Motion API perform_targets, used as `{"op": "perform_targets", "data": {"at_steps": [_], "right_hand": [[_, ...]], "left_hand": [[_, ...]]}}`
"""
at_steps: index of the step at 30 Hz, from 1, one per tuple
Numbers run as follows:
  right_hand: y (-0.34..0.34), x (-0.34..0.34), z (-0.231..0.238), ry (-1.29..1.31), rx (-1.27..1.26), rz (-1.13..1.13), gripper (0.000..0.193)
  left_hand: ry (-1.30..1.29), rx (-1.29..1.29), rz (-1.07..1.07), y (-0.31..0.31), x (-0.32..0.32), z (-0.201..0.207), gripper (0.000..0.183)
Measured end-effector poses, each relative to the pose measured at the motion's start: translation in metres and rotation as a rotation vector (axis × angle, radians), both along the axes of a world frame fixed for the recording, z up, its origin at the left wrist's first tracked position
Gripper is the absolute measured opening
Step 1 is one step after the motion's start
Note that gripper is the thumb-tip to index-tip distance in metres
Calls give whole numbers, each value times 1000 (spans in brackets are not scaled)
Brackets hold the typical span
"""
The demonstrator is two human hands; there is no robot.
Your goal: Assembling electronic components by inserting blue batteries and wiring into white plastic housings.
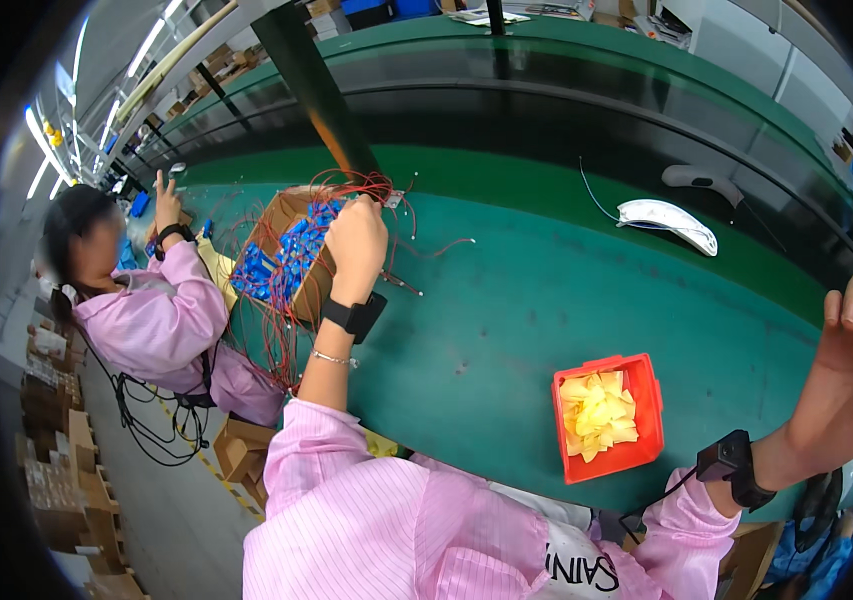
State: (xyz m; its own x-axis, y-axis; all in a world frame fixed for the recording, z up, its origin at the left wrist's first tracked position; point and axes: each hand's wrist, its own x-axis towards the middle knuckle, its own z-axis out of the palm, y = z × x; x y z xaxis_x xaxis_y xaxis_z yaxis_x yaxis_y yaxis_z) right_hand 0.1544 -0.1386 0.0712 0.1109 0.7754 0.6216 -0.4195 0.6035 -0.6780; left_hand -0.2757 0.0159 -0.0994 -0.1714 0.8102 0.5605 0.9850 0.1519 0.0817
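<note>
My left hand (pixel 356 245) is closed at the right edge of a cardboard box (pixel 314 290), its fingers on a bundle of thin red wires (pixel 371 186). Just what sits between the fingertips is partly hidden. Blue cylindrical parts (pixel 296 245) with red leads fill the box, and more leads hang over its near side and spread onto the green table (pixel 476 310). My right hand (pixel 841 370) is raised at the far right, fingers stretched out and holding nothing. Between my arms stands a red bin (pixel 651 415) of yellow paper-like pieces (pixel 598 412).
A co-worker (pixel 151 300) in pink sits at the left, one hand (pixel 167 203) raised. A white curved device (pixel 668 222) with a cord and a grey one (pixel 703 182) lie toward the back. A dark green post (pixel 316 90) rises behind the box.
</note>
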Motion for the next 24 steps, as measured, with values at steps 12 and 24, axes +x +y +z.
{"op": "perform_targets", "data": {"at_steps": [12, 24], "right_hand": [[21, 6, -7, -90, -33, -25, 25], [87, 7, -60, -359, -465, -27, 33]], "left_hand": [[207, 22, -249, 23, -27, 2, 10], [-436, 630, -566, -6, 47, 196, 17]]}}
